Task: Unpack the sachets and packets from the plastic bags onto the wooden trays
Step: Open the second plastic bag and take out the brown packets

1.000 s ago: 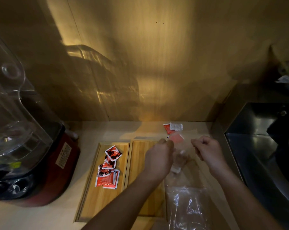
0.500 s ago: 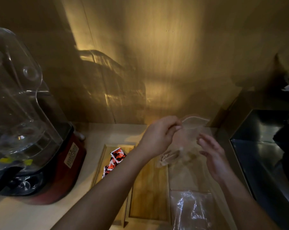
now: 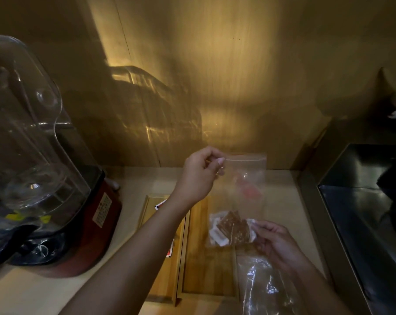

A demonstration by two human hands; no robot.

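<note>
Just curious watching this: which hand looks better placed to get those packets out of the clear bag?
Probably the right hand: it sits at the bag's lower end, touching the brown packets above the right tray. The left hand is busy pinching the bag's top corner.

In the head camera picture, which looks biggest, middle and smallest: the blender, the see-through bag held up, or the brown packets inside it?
1. Blender: biggest, though it sits close to the camera.
2. Held-up clear bag.
3. Brown packets at its bottom: smallest.
</note>
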